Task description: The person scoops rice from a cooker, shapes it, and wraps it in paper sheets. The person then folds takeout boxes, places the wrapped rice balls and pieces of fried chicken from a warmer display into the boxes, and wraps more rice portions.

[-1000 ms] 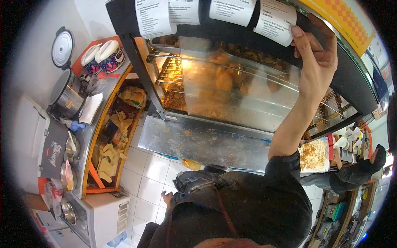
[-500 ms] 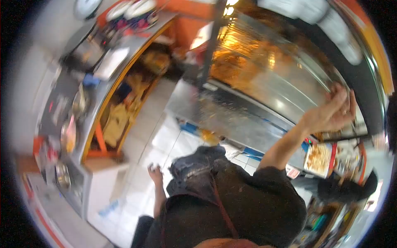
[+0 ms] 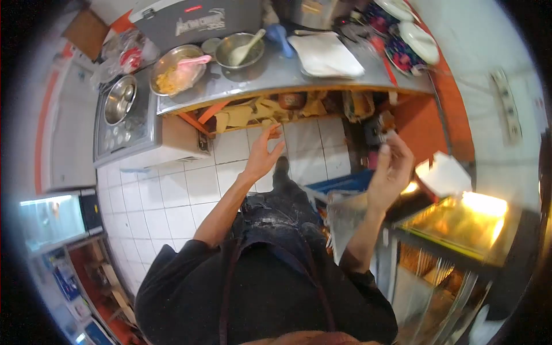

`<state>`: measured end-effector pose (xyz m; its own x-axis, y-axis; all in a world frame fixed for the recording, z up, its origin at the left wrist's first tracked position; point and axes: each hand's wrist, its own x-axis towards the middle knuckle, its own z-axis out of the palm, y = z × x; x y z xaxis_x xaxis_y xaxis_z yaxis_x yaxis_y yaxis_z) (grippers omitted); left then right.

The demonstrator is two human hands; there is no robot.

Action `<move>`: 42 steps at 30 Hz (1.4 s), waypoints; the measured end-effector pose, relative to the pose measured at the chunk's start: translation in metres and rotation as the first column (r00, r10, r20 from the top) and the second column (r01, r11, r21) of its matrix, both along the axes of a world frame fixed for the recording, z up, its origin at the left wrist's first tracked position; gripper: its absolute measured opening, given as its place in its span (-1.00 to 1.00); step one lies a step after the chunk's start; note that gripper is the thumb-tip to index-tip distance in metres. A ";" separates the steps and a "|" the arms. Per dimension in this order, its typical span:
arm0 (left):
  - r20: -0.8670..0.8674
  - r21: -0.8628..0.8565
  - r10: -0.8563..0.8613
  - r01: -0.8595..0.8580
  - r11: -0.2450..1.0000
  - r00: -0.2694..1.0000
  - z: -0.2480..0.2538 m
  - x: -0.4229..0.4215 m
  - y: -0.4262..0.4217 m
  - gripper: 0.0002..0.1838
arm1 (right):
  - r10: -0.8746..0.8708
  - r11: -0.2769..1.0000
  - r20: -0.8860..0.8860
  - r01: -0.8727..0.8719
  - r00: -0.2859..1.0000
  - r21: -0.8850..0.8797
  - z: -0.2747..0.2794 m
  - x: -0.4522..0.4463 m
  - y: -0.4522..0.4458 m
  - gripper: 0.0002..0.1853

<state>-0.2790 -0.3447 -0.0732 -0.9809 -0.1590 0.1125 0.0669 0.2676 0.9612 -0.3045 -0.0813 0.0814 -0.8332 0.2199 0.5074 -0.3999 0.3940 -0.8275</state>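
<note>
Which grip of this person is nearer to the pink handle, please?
Left. The left grip is below and to the right of the pink handle in the picture; the right grip is farther to the right and lower.

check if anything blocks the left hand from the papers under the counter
Nothing visible stands between the left hand and the papers; the counter is open at the front there.

Steel counter (image 3: 276, 81): two metal bowls (image 3: 226, 47), white paper (image 3: 326, 54).

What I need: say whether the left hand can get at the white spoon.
Probably yes: the left hand hovers in front of the counter, and nothing visible blocks the way to the white spoon.
</note>
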 end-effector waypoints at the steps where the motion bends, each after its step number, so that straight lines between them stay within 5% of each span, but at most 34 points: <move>1: 0.022 -0.013 0.037 -0.037 0.999 0.999 0.003 -0.014 -0.012 -0.43 | 0.075 0.997 0.119 -0.075 0.990 -0.001 -0.004 -0.041 -0.017 -0.70; 6: 0.053 -0.070 0.240 -0.236 0.969 0.969 0.038 -0.065 -0.078 -0.44 | 0.455 0.881 0.392 -0.469 0.799 -0.068 -0.086 -0.244 -0.133 -0.59; 9: -0.003 -0.001 0.427 -0.427 0.904 0.904 0.064 -0.095 -0.107 -0.47 | 0.410 0.851 0.423 -0.505 0.808 0.141 -0.161 -0.349 -0.206 -0.44; 11: -0.011 0.028 0.490 -0.489 0.872 0.872 0.069 -0.115 -0.126 -0.48 | 0.225 0.790 0.315 -0.362 0.922 0.494 -0.198 -0.398 -0.247 -0.34; 12: -0.045 0.054 0.503 -0.500 0.864 0.863 0.067 -0.126 -0.134 -0.47 | 0.217 0.791 0.313 -0.355 0.925 0.499 -0.217 -0.422 -0.264 -0.34; 15: 0.018 0.108 0.517 -0.515 0.850 0.856 0.071 -0.165 -0.149 -0.49 | 0.199 0.768 0.678 -0.543 0.707 0.340 -0.233 -0.443 -0.284 -0.19; 18: -0.082 0.130 0.518 -0.506 0.853 0.852 0.074 -0.217 -0.158 -0.49 | 0.206 0.677 0.674 -0.600 0.710 0.425 -0.250 -0.448 -0.286 -0.18; 22: -0.112 0.050 0.349 -0.345 0.937 0.931 0.090 -0.262 -0.155 -0.50 | 0.378 0.463 0.592 -0.699 0.712 0.546 -0.175 -0.443 -0.266 -0.47; 24: -0.123 -0.036 0.317 -0.323 0.946 0.940 0.091 -0.278 -0.150 -0.48 | 0.551 0.589 0.662 -0.798 0.508 0.123 -0.059 -0.449 -0.243 -0.64; 25: -0.122 -0.028 0.318 -0.324 0.946 0.940 0.094 -0.289 -0.144 -0.48 | 0.496 0.715 0.663 -0.697 0.561 0.055 -0.006 -0.457 -0.226 -0.75; 27: -0.188 0.123 0.363 -0.345 0.931 0.913 0.105 -0.309 -0.132 -0.53 | 0.327 0.799 0.617 -0.558 0.716 0.224 0.073 -0.515 -0.187 -0.77; 28: -0.181 0.128 0.366 -0.347 0.929 0.913 0.107 -0.323 -0.126 -0.53 | 0.329 0.848 0.454 -0.470 0.828 0.243 0.090 -0.549 -0.184 -0.77; 29: -0.264 0.107 0.325 -0.307 0.946 0.908 0.108 -0.340 -0.120 -0.53 | 0.274 0.714 0.433 -0.483 0.859 0.507 0.100 -0.597 -0.179 -0.68; 30: -0.350 0.080 0.283 -0.273 0.959 0.893 0.109 -0.359 -0.113 -0.54 | 0.300 0.536 0.562 -0.623 0.771 0.570 0.084 -0.652 -0.171 -0.61; 33: -0.421 0.050 0.317 -0.327 0.944 0.850 0.117 -0.411 -0.091 -0.54 | 0.025 -0.015 0.842 -0.842 0.539 0.540 0.023 -0.737 -0.181 -0.46; 35: -0.510 0.097 0.385 -0.394 0.914 0.769 0.122 -0.444 -0.080 -0.57 | 0.099 -0.311 0.714 -0.660 0.693 0.684 -0.032 -0.742 -0.182 -0.42; 36: -0.508 0.084 0.377 -0.391 0.916 0.774 0.123 -0.462 -0.078 -0.57 | 0.104 -0.302 0.718 -0.666 0.688 0.682 -0.038 -0.746 -0.189 -0.42; 38: -0.601 0.121 0.480 -0.520 0.845 0.639 0.129 -0.487 -0.074 -0.58 | 0.255 -0.477 0.704 -0.547 0.663 0.688 -0.046 -0.748 -0.204 -0.45; 40: -0.593 0.073 0.475 -0.545 0.836 0.650 0.134 -0.502 -0.080 -0.58 | 0.318 -0.479 0.673 -0.499 0.668 0.722 -0.044 -0.755 -0.215 -0.52; 42: -0.655 0.077 0.523 -0.639 0.765 0.546 0.137 -0.519 -0.084 -0.59 | 0.456 -0.203 0.579 -0.554 0.676 0.807 -0.038 -0.757 -0.223 -0.62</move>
<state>-0.7976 -0.4289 0.0635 -0.3733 -0.5919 0.7144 0.3857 0.6013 0.6998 -1.0619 -0.3042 0.0431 -0.4385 -0.8643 -0.2463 -0.8907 0.4545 -0.0092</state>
